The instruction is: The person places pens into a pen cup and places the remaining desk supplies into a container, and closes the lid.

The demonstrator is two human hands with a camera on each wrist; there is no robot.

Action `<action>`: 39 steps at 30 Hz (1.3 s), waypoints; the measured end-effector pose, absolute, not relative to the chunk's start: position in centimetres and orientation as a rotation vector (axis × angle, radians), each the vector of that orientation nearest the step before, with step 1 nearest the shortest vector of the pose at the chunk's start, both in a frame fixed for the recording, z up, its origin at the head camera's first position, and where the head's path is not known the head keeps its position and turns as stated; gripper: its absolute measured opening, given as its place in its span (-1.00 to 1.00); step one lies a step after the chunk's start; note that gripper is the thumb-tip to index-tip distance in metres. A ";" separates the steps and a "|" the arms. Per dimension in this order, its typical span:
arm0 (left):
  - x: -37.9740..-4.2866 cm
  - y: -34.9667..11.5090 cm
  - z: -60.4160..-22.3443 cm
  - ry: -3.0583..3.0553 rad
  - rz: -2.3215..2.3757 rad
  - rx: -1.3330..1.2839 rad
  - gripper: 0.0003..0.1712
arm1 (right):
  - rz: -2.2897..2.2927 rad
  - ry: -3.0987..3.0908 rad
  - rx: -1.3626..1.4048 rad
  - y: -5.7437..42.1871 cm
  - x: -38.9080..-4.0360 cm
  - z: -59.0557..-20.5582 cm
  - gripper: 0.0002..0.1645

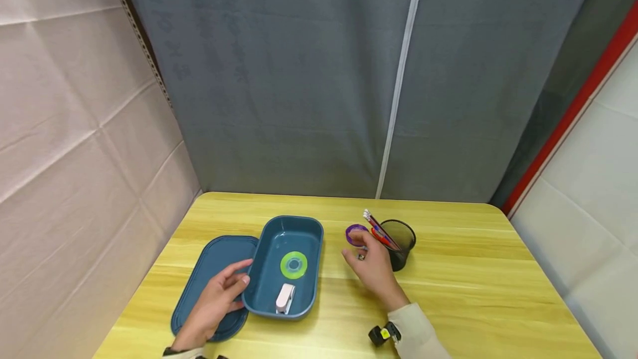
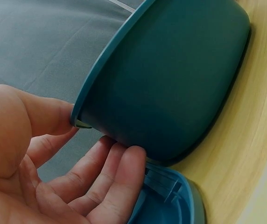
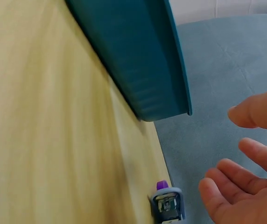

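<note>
A blue plastic box holds a green tape roll and a white stapler. My left hand is at the box's left side, over the blue lid. Its thumb reaches the rim in the left wrist view, and the loosely bent fingers lie along the outer wall. With fingers spread and nothing held, my right hand hovers near a purple tape roll and a small grey pencil sharpener. In the head view the hand partly hides both.
A black mesh pen cup stands tilted beside the right hand, with pencils and a red-handled item in it. Wooden tabletop extends to the right. A grey curtain closes off the back edge.
</note>
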State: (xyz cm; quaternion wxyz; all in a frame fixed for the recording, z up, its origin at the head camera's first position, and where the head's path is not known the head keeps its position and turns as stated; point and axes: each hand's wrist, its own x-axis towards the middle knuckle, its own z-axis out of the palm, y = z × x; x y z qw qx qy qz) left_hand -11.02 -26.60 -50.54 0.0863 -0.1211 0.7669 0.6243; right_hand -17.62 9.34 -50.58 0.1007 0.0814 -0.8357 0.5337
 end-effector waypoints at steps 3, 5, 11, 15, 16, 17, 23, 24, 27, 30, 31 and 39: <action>-11.0 -26.6 -50.5 2.286 1.864 -0.356 -0.44 | 1.518 -2.479 0.227 9.5 -17.4 -50.9 -0.45; -10.9 -26.6 -50.5 2.286 1.867 -0.358 -0.44 | 1.466 -2.495 0.216 9.5 -17.3 -51.0 -0.43; -10.9 -26.7 -50.4 2.279 1.872 -0.357 -0.44 | 1.367 -2.545 0.193 9.7 -16.9 -51.3 -0.37; -10.9 -26.8 -50.3 2.274 1.872 -0.352 -0.44 | 1.344 -2.573 0.188 9.8 -16.9 -51.5 -0.32; -10.9 -26.8 -50.3 2.275 1.870 -0.351 -0.44 | 1.334 -2.581 0.191 9.8 -16.9 -51.6 -0.31; -10.9 -26.8 -50.3 2.273 1.871 -0.350 -0.44 | 1.329 -2.585 0.195 9.8 -17.0 -51.7 -0.29; -10.9 -26.8 -50.5 2.261 1.876 -0.347 -0.44 | 1.303 -2.616 0.204 9.7 -17.1 -52.0 -0.27; -10.9 -26.8 -50.5 2.260 1.876 -0.344 -0.43 | 1.296 -2.623 0.204 9.7 -17.0 -52.0 -0.28; -10.9 -26.8 -50.6 2.255 1.876 -0.351 -0.43 | 1.281 -2.642 0.202 9.7 -17.0 -52.1 -0.30; -10.9 -26.7 -50.6 2.257 1.877 -0.352 -0.43 | 1.277 -2.650 0.224 9.7 -17.0 -52.2 -0.31; -10.9 -26.7 -50.6 2.258 1.877 -0.352 -0.43 | 1.276 -2.654 0.232 9.7 -17.0 -52.3 -0.31; -10.9 -26.6 -50.5 2.271 1.877 -0.345 -0.44 | 1.240 -2.714 0.301 9.7 -17.0 -52.8 -0.35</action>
